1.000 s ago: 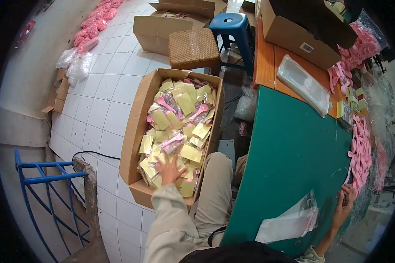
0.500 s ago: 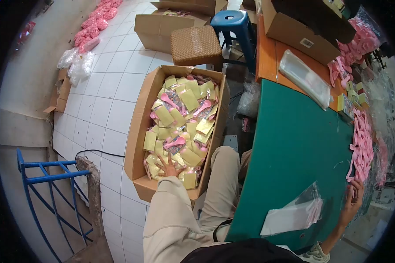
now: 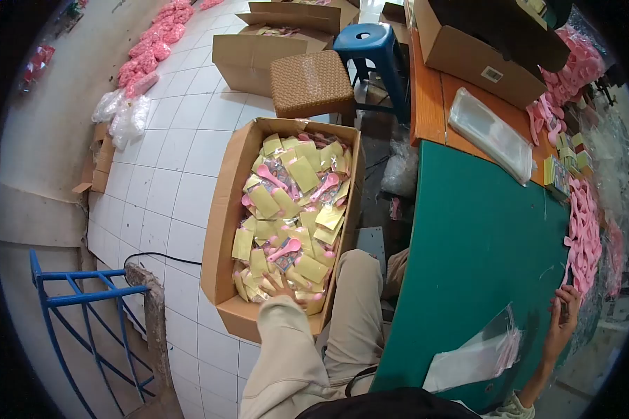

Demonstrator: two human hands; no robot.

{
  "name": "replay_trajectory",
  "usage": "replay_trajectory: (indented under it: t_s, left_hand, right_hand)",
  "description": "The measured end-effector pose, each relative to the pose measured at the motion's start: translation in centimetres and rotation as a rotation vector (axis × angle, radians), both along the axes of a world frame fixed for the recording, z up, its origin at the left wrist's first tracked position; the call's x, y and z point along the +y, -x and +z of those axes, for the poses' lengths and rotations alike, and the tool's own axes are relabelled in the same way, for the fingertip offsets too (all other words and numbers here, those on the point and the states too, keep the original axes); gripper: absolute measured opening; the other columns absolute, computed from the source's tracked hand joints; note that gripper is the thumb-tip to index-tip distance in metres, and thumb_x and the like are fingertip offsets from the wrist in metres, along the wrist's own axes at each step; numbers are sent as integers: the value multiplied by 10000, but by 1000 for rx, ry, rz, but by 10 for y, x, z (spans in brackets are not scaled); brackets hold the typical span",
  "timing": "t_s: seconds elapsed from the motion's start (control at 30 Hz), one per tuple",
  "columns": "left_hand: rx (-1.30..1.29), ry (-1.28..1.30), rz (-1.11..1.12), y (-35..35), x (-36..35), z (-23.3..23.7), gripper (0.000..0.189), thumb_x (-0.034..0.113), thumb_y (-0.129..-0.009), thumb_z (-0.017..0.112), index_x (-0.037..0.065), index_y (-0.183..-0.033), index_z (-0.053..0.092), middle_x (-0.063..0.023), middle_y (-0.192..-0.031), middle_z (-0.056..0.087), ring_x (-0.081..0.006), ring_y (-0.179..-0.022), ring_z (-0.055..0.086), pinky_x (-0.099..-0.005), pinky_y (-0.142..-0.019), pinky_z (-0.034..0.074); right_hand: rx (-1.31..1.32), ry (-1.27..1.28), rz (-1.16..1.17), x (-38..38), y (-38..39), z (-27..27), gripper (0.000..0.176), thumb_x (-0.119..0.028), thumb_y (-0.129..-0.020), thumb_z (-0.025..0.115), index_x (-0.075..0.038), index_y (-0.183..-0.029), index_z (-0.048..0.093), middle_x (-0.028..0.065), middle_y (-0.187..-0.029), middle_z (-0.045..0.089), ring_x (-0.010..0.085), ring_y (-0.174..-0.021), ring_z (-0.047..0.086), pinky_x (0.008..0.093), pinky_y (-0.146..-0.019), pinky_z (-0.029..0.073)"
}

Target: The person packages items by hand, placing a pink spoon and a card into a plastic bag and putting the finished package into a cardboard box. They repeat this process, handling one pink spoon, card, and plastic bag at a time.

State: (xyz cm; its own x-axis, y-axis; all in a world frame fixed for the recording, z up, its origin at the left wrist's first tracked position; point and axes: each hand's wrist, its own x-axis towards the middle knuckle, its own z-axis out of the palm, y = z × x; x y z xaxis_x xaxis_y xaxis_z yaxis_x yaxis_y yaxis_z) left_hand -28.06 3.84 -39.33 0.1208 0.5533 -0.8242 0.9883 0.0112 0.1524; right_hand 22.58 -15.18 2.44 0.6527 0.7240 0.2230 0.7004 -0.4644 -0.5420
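My left hand [image 3: 282,288] lies with fingers spread on the packets at the near end of a long cardboard box [image 3: 220,209]. Clear packets with yellowish cards [image 3: 302,174] fill this box, and pink spoons show among them, one pink spoon [image 3: 284,249] just beyond my fingers. At the right edge of the green table, my right hand [image 3: 566,307] has its fingertips bent together at the near end of a pile of pink spoons [image 3: 583,234]. They appear to pinch a spoon end there; the contact is small in view.
Clear bags [image 3: 468,363] lie on the green tabletop [image 3: 468,258]; another stack of clear bags [image 3: 489,133] rests behind. A woven stool [image 3: 311,84], blue plastic stool [image 3: 370,45] and open carton [image 3: 241,66] stand beyond the box. A blue metal railing [image 3: 91,300] is left.
The whole view has shifted, so the box and table sit lower in the picture. My left hand stays on the packets and my right hand stays by the pink spoons.
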Motion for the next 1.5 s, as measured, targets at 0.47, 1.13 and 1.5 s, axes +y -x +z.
replay_trajectory:
  t_s: [0.47,1.13,1.5]
  left_hand:
    - [33,-467,-29,-100,236,-9,1112,625,-505,765,95,-1372,313,-352,-1409,174,-438,-1312,228,-512,-1048,235]
    - [-196,-552,-155,-181,268,-46,797,550,-761,593,310,-1431,233,-216,-1492,-106,-566,-1293,-134,-775,-930,78]
    - [-286,-551,-73,-203,230,10,687,620,-783,504,456,-1392,234,-131,-1509,-128,-559,-1288,-168,-802,-891,96]
  right_hand:
    - [-15,122,-96,14,11,-1,109,-92,-913,504,-18,-963,568,52,-1133,477,127,-922,510,247,-718,427]
    - [-55,192,-121,0,4,-17,137,-109,-927,491,-14,-985,571,56,-1157,473,96,-873,516,220,-670,427]
    - [-27,206,-90,-3,-13,-20,124,-90,-929,484,-6,-979,560,62,-1171,451,114,-888,519,227,-719,427]
